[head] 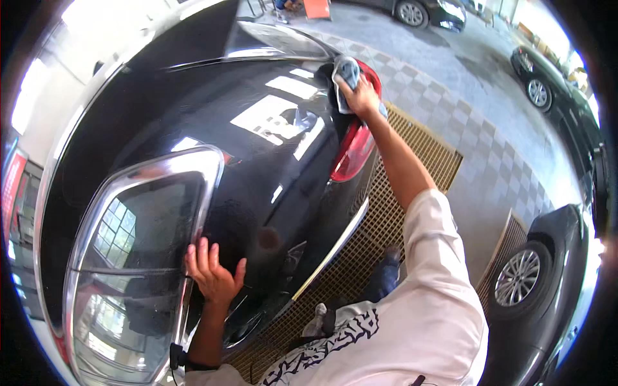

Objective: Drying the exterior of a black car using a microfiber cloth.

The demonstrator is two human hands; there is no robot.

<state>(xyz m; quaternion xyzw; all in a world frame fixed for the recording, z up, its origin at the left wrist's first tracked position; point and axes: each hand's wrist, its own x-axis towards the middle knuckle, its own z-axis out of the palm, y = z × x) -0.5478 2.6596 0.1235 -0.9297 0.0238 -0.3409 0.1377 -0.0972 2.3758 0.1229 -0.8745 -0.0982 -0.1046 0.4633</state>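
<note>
A glossy black car point(193, 106) fills the space in front of me, its rear quarter panel full of bright reflections. My right hand point(364, 98) reaches out to the rear corner and grips a blue-grey cloth point(348, 70), pressed against the car beside the red tail light point(354, 155). Part of that light is hidden behind my hand and forearm. My left hand point(217, 277) is spread, holding nothing, at the panel beside the side window point(145, 251). Its fingertips lie by the window's chrome trim point(210, 166); contact is hard to tell.
Brown floor grating point(425, 140) runs alongside the car under me. Grey checkered tiles point(463, 120) lie beyond it. Another dark car point(545, 289) stands behind me at the right, with more parked cars point(540, 87) farther off. An orange-red object point(317, 8) is at the top.
</note>
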